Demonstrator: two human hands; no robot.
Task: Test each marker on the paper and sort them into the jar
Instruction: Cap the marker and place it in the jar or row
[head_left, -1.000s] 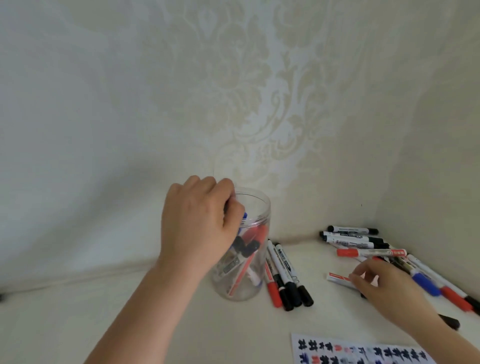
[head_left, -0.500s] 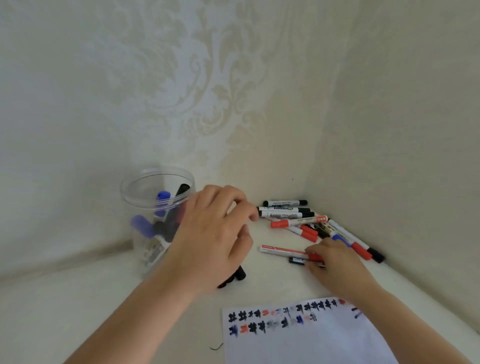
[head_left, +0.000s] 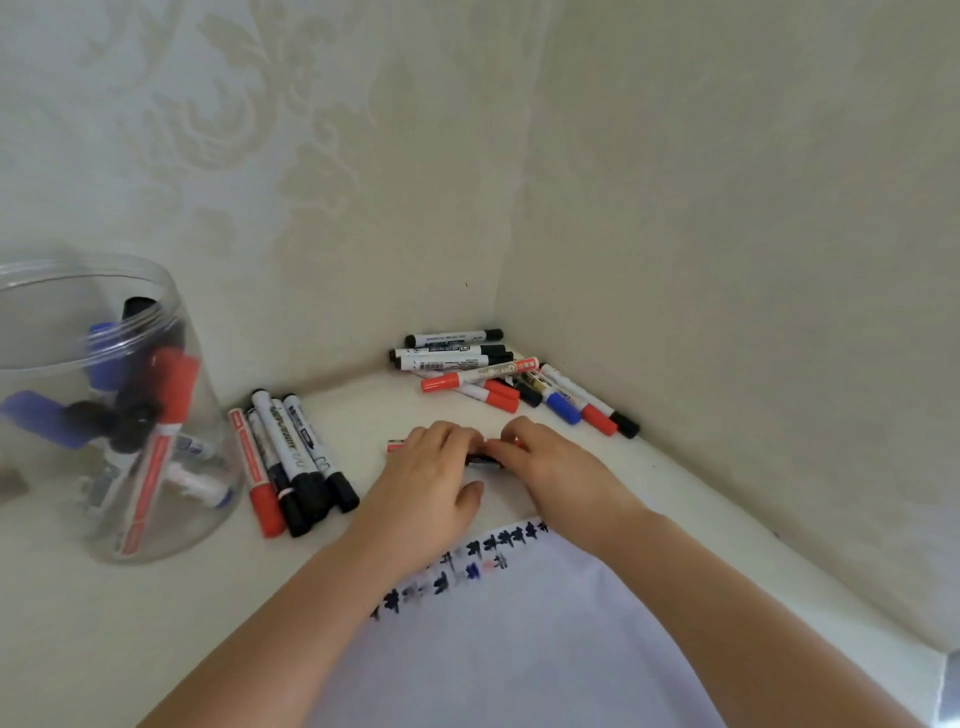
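Both hands on one red-capped marker (head_left: 396, 445) near the worktop's back corner: left hand (head_left: 431, 478) and right hand (head_left: 540, 462) gripped it; best uncapped by a straight pull, clear of the paper (head_left: 519, 649)

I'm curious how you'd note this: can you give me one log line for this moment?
step: picking next marker | left hand and right hand: both on red-ended white marker | clear plastic jar: holds markers | white test paper: marked

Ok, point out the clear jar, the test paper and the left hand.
clear jar (head_left: 205, 499): head view, bare lower right wall.
test paper (head_left: 519, 649): head view, blank middle.
left hand (head_left: 426, 478): head view, back of the hand.
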